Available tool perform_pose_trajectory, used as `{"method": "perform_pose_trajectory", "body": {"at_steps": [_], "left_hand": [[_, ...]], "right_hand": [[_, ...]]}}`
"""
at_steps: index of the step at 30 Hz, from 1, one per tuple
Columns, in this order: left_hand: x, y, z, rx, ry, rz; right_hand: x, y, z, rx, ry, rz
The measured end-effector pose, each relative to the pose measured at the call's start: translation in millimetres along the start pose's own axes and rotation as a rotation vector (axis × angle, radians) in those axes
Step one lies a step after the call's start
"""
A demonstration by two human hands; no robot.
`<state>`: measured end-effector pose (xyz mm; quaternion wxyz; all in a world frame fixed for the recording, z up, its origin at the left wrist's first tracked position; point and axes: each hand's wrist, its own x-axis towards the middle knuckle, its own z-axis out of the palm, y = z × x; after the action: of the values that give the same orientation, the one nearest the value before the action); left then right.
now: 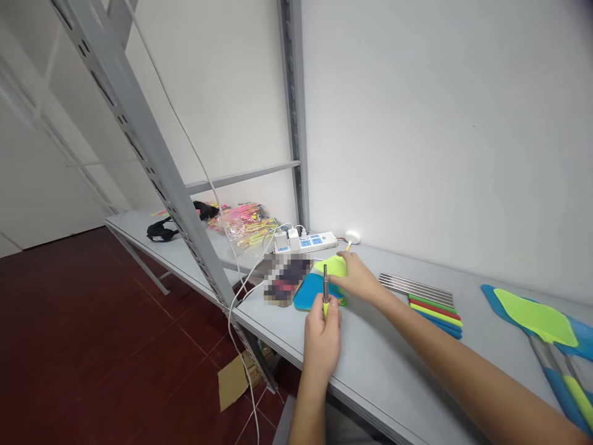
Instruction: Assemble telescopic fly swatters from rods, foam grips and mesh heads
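My left hand (322,330) is closed round a thin metal rod with a yellow-green grip (325,290), held upright above the grey table (393,364). My right hand (356,278) reaches forward and pinches a yellow-green swatter head (331,266). That head lies on top of a blue swatter head (312,292) in a small stack.
Metal rods (414,287) and coloured handles (435,312) lie to the right. Assembled swatters (542,321) rest at the far right. A power strip (306,241) with cables sits by the wall. Packets of coloured pieces (243,222) and a black object (162,232) lie on the far table.
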<state>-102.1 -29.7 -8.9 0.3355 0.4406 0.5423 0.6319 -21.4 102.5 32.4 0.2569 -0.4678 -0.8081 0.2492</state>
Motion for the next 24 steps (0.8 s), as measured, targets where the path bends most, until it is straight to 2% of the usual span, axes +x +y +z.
{"method": "perform_pose_trajectory", "body": {"at_steps": [5, 9, 12, 14, 17, 20, 24], "left_hand": [[-0.4, 2.6, -1.9, 0.071, -0.038, 0.026], [-10.1, 6.8, 11.0, 0.011, -0.121, -0.043], [-28.1, 15.2, 34.0, -0.013, -0.299, -0.083], [-42.5, 22.8, 52.1, 0.01, -0.436, -0.074], [-60.1, 32.0, 77.6, 0.065, -0.59, -0.059], [-68.4, 35.1, 97.9, 0.138, -0.675, -0.032], [-71.8, 32.7, 115.7, 0.278, -0.731, 0.041]], "right_hand": [[-41.9, -9.8, -56.0, 0.148, 0.137, 0.053], [-98.2, -15.6, -106.2, 0.793, 0.277, 0.23], [-142.0, -9.4, -130.6, 1.132, 0.492, 0.214], [-168.5, 2.2, -137.6, 1.228, 0.651, 0.157], [-200.8, 24.2, -136.6, 1.233, 0.869, 0.094], [-220.6, 40.5, -128.8, 1.196, 1.033, 0.089], [-230.5, 49.8, -118.4, 1.159, 1.185, 0.114]]}}
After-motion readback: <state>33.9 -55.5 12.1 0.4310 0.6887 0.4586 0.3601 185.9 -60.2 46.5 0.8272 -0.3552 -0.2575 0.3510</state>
